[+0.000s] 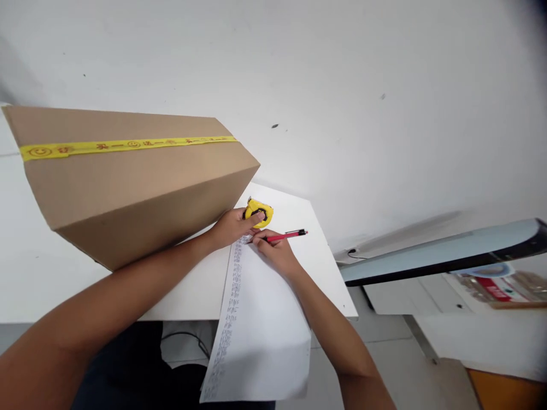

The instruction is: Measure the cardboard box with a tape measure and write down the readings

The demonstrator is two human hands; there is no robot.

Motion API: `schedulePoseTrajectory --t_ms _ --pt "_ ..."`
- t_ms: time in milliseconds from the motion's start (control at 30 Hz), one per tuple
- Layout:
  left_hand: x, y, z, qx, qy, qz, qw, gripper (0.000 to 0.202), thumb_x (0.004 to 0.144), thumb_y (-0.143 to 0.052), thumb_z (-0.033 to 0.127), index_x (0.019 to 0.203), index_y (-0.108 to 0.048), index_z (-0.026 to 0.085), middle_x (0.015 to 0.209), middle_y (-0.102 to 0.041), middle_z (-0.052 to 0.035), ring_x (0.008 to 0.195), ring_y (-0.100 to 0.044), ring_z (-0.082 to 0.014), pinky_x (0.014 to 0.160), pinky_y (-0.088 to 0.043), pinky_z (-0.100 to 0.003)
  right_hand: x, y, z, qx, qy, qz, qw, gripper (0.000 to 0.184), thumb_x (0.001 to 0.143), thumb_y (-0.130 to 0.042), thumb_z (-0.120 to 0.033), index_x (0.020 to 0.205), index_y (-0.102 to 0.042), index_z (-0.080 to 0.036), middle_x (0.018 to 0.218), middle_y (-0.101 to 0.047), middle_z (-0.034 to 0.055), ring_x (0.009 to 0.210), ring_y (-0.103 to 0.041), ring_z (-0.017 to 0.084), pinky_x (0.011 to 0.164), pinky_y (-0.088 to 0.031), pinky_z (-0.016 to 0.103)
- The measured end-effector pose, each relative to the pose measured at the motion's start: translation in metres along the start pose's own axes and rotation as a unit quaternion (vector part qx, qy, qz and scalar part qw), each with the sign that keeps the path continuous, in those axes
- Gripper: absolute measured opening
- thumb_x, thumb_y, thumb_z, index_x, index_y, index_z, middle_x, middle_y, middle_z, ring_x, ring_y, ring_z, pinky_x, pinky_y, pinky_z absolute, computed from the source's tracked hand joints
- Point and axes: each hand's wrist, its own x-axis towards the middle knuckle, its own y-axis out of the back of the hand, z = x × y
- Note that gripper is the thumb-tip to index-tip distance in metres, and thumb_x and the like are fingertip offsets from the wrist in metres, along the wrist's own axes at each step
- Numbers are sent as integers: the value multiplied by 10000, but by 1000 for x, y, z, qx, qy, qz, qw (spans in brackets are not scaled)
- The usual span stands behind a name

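Observation:
My left hand [234, 226] is closed around a yellow tape measure [264, 217], thumb across its dark centre, above the top edge of a sheet of paper [269, 324]. In my right hand [273, 250] is a red pen [288, 234] with a black end, its writing tip down near the paper's upper left. Rows of small handwriting run along the paper's left side. The sheet's lower part hangs past the table's front edge. A large cardboard box [149, 188] with yellow printed tape stands left of my hands, beside my left forearm.
The white table [294, 208] meets a white wall [325, 85] behind. On the right, a dark-edged panel [444, 256] juts toward the table. Beyond it stands a white cabinet [427, 296] with packaged items. A black cable [188, 336] shows below the table.

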Motion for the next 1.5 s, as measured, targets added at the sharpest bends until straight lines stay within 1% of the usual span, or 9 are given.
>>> schedulePoseTrajectory --t_ms 67,167,233,400,567,967,1200,1333,1500 --pt "0 -1 1 7 4 0 1000 546 726 -756 682 891 -683 166 849 -748 -36 854 -742 -224 758 -589 -310 4 1 2 20 -1 0 1000 155 818 -661 -357 751 -692 -221 805 -724 37 666 -597 165 613 -477 310" --pt "3 -3 2 14 16 7 1000 579 757 -715 705 980 -674 172 929 -764 -57 894 -755 -235 794 -602 -332 5 1 4 42 -4 -12 999 136 809 -691 -341 747 -702 -220 716 -666 18 609 -528 154 562 -433 302" --pt "4 -4 2 23 23 15 999 595 769 -702 711 1015 -670 171 940 -770 -70 897 -760 -241 804 -607 -344 5 1 4 51 -3 -28 998 135 803 -703 -331 727 -703 -219 660 -617 0 579 -484 144 535 -407 294" --pt "6 -4 2 28 25 11 999 601 771 -701 714 1032 -676 173 987 -771 -77 905 -761 -234 818 -610 -343 2 1 2 46 3 -45 998 138 827 -677 -298 720 -692 -212 643 -562 -15 567 -431 130 521 -375 285" --pt "5 -5 2 35 29 13 999 593 761 -722 701 1012 -684 165 924 -767 -81 911 -757 -246 805 -607 -350 1 -1 3 34 14 -50 998 163 840 -656 -313 718 -688 -211 672 -585 -8 581 -449 134 535 -379 291" --pt "3 -6 6 36 30 12 999 593 752 -727 703 1003 -667 170 967 -763 -84 879 -758 -243 762 -606 -338 0 -3 0 27 18 -48 998 157 821 -661 -333 717 -677 -217 618 -555 -14 547 -434 131 501 -371 288" --pt "5 -4 1 29 21 2 999 576 753 -745 677 1026 -668 175 987 -759 -74 902 -753 -235 783 -609 -337 0 -6 4 29 21 -36 999 146 808 -667 -342 738 -689 -216 603 -550 -17 531 -423 130 497 -358 290" --pt "6 -4 0 29 17 -1 999 586 752 -737 687 1028 -666 175 968 -760 -69 872 -750 -224 771 -605 -332 -1 -6 7 27 18 -24 999 141 822 -656 -333 742 -681 -220 588 -534 -20 526 -418 133 490 -350 288" --pt "5 -4 0 31 18 -2 999 575 753 -739 683 1016 -666 176 969 -760 -73 876 -748 -232 763 -603 -339 -1 -5 8 24 22 -25 999 128 814 -669 -323 738 -681 -221 618 -574 -10 540 -444 137 503 -376 293"
